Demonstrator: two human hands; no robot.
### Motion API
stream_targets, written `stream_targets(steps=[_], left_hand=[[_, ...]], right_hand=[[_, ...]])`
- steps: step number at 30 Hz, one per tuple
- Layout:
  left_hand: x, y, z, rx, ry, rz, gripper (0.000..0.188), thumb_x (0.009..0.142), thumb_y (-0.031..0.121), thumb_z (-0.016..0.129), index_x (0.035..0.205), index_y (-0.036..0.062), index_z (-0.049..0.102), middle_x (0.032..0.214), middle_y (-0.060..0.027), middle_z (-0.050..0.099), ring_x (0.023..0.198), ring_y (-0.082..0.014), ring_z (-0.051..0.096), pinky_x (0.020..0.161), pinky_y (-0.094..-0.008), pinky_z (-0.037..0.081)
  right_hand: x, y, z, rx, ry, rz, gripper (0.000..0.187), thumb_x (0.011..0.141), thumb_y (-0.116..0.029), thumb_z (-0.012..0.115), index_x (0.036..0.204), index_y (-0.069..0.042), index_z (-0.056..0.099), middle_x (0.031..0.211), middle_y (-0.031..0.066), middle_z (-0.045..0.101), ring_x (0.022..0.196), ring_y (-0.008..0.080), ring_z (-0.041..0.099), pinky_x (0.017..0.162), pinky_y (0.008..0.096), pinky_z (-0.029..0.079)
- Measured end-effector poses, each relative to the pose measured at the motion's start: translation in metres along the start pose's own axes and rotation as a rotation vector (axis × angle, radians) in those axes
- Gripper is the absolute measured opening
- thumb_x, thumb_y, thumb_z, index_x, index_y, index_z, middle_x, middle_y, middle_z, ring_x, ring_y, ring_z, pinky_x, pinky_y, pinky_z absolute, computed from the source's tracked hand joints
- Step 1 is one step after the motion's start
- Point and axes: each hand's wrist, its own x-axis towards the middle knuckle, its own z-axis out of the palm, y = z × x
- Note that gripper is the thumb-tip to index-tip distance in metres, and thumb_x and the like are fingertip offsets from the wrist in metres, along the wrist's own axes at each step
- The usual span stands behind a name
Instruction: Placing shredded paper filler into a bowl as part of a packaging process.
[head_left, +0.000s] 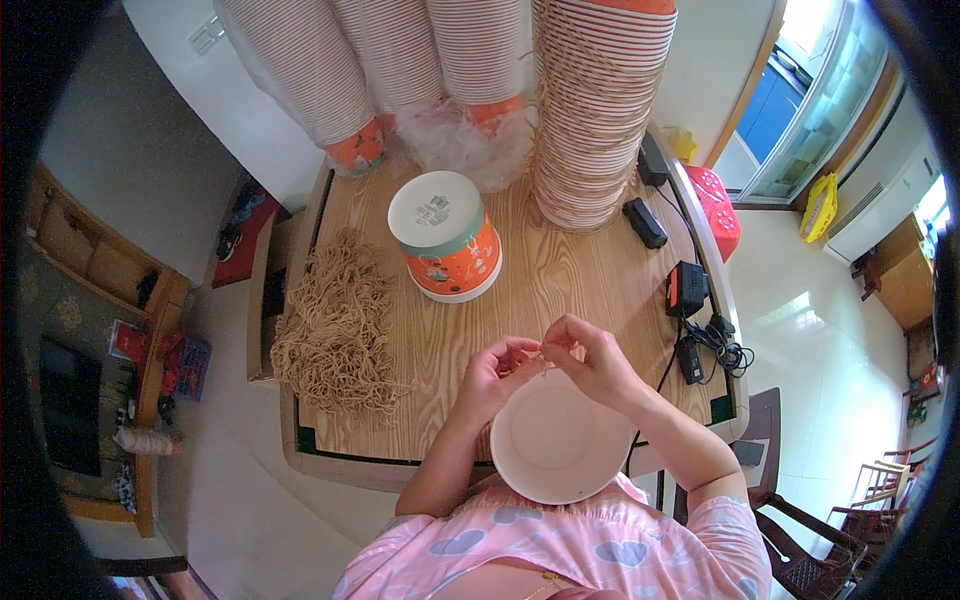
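A white paper bucket (556,432) rests against my body at the table's near edge, its open mouth facing up. Over its far rim, my left hand (492,378) and my right hand (598,365) meet, fingertips pinched together. Between them shows a short bit of tan string (543,364), mostly hidden by the fingers. Farther off, an orange and green paper bucket (452,262) stands upside down, its white base up. To its left lies a loose heap of tan strings (340,325).
A tall stack of paper buckets (598,110) with strings hanging along it stands at the back. Plastic-wrapped bucket stacks (300,70) lean beside it. Along the right edge sit a black and orange battery box (686,290), a black device (645,223) and tangled cables (722,350).
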Motion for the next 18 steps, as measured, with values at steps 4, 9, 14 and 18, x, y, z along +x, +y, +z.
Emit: stream_targets(steps=[4,9,14,18], left_hand=[[0.000,0.000,0.002,0.007,-0.047,-0.045,0.019,0.082,0.012,0.070,0.097,0.0014,0.065,0.082,-0.0021,0.065,0.072,-0.0066,0.060,0.064,-0.0212,0.049],[0.000,-0.002,0.004,0.031,-0.056,-0.041,0.017,0.082,0.012,0.070,0.094,0.0016,0.066,0.082,-0.0023,0.066,0.072,-0.0068,0.060,0.064,-0.0214,0.049],[-0.002,-0.004,0.009,0.069,-0.017,-0.052,0.013,0.082,0.012,0.069,0.090,0.0020,0.066,0.078,-0.0007,0.065,0.069,-0.0055,0.059,0.062,-0.0208,0.048],[-0.002,-0.009,0.016,0.051,0.013,-0.008,0.013,0.082,0.015,0.069,0.086,0.0034,0.066,0.076,0.0000,0.064,0.069,-0.0063,0.058,0.062,-0.0226,0.047]], right_hand=[[-0.001,-0.001,-0.002,-0.012,-0.033,-0.002,0.008,0.086,-0.009,0.059,0.089,-0.002,0.057,0.077,0.0089,0.062,0.072,0.0184,0.061,0.064,0.0319,0.048],[-0.003,-0.003,-0.007,-0.016,-0.066,0.013,0.008,0.086,-0.008,0.059,0.089,-0.002,0.057,0.076,0.0079,0.061,0.072,0.0169,0.060,0.064,0.0314,0.047],[0.002,0.009,-0.008,0.043,0.029,-0.027,0.006,0.088,-0.006,0.057,0.091,-0.002,0.054,0.077,0.0055,0.059,0.073,0.0144,0.058,0.064,0.0298,0.047],[0.010,-0.007,-0.013,0.258,0.139,0.045,0.008,0.091,-0.005,0.055,0.094,-0.004,0.048,0.079,0.0006,0.054,0.074,0.0112,0.052,0.073,0.0229,0.044]])
